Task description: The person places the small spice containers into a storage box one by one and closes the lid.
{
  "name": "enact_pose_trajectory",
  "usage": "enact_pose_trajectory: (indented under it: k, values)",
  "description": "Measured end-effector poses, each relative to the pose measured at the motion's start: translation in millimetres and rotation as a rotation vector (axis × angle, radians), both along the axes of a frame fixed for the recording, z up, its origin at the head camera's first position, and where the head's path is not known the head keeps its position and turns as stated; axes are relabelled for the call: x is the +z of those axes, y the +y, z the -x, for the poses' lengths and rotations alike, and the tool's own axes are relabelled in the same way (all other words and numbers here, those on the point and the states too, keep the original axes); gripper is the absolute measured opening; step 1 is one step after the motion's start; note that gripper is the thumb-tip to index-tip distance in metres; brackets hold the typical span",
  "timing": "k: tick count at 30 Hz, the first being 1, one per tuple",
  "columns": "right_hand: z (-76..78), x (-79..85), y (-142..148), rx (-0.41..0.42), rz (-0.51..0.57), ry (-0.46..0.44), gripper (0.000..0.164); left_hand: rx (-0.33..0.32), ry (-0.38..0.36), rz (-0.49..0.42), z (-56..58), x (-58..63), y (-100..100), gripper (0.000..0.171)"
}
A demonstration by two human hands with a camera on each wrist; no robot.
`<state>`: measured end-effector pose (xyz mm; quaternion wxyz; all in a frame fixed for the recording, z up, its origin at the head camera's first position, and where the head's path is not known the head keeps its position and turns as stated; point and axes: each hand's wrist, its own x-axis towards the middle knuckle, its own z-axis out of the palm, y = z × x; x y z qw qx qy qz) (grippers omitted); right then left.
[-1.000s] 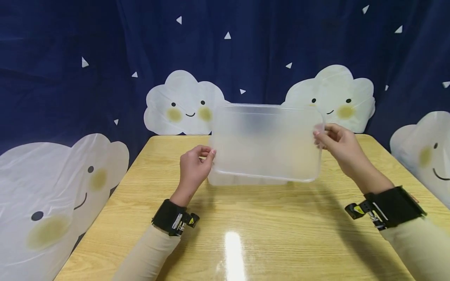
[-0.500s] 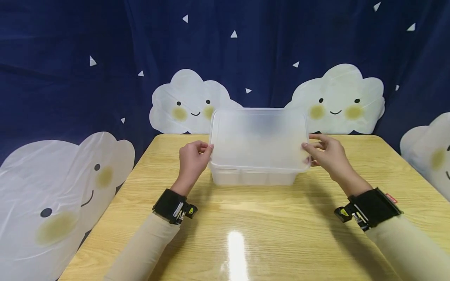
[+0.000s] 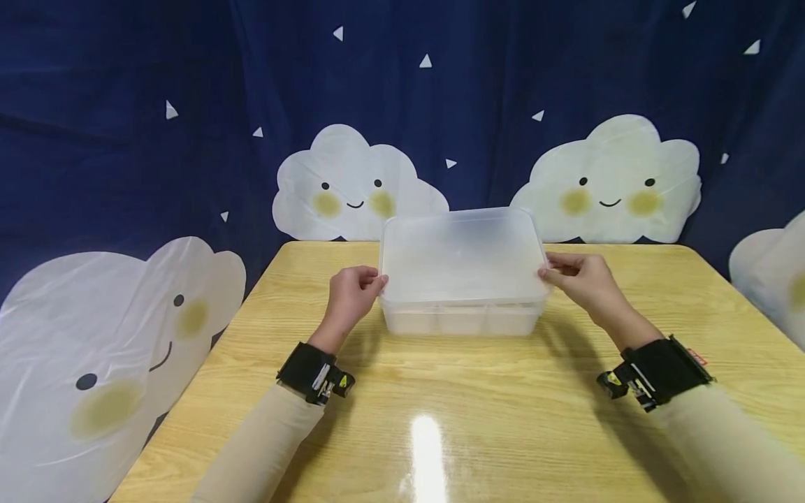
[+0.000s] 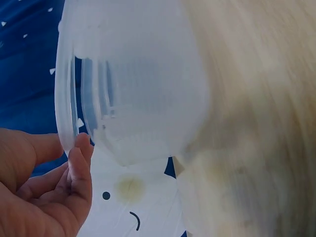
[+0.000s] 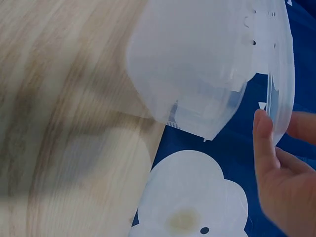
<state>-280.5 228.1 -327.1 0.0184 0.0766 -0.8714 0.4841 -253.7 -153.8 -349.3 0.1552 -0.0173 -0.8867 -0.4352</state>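
A frosted, translucent rectangular lid (image 3: 462, 257) is held between both hands, tilted with its far edge raised. My left hand (image 3: 352, 297) pinches its left edge between thumb and fingers, and my right hand (image 3: 583, 281) pinches the right edge. Beneath it a translucent plastic box (image 3: 462, 321) stands on the table, with upright divisions showing through its front wall. Both wrist views show a gap between the lid's rim (image 4: 63, 94) and the box's side wall (image 4: 153, 108). The box's interior is mostly hidden by the lid.
The wooden table (image 3: 352, 433) extends in front of and beside the box. Behind its far edge hangs a dark blue curtain (image 3: 377, 84) with white triangles and smiling clouds (image 3: 361, 164). Each forearm wears a black wrist strap with a camera (image 3: 308, 370).
The lid has come down over the box and tipped flatter, uncovering more of the front wall. The right hand has moved left and lower with it. Both hands keep hold of the lid.
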Motion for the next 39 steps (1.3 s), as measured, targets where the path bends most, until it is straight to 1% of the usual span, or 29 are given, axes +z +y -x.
enact_pose_trajectory:
  k: [4, 8, 11, 13, 15, 22, 28, 35, 39]
  values:
    - [0.1, -7.6, -1.6, -0.03, -0.005, 0.03, 0.054, -0.003, 0.01, 0.024, 1.8, -5.6, -0.4, 0.031]
    - [1.1, -13.2, -2.5, -0.035, -0.007, 0.019, 0.053, 0.005, 0.033, 0.059, 3.4, -8.4, -0.3, 0.029]
    - [0.8, -15.9, -4.5, -0.024, -0.013, -0.013, 0.053, 0.008, 0.019, 0.077, 3.0, -8.8, -0.8, 0.028]
    - [0.6, -17.4, -5.8, -0.018, -0.018, -0.031, 0.054, 0.003, -0.005, 0.082, 2.6, -9.6, -1.6, 0.028]
    - [0.8, -18.7, -6.6, -0.017, -0.018, -0.044, 0.054, -0.007, -0.024, 0.076, 2.5, -11.5, -2.7, 0.028]
    - [3.2, -20.9, -5.7, 0.01, -0.012, -0.064, 0.059, -0.036, -0.045, 0.05, 4.4, -18.5, -4.9, 0.03]
    - [2.3, -20.3, -5.6, 0.017, 0.01, -0.1, 0.061, -0.072, -0.097, 0.028, 2.8, -18.6, -5.8, 0.032]
    - [1.7, -21.7, -2.9, 0.04, -0.015, -0.108, 0.063, -0.099, -0.2, 0.021, -0.7, -17.0, -9.3, 0.046]
    - [0.2, -22.3, -2.6, 0.045, -0.032, -0.13, 0.064, -0.111, -0.244, -0.016, -0.3, -16.9, -10.0, 0.05]
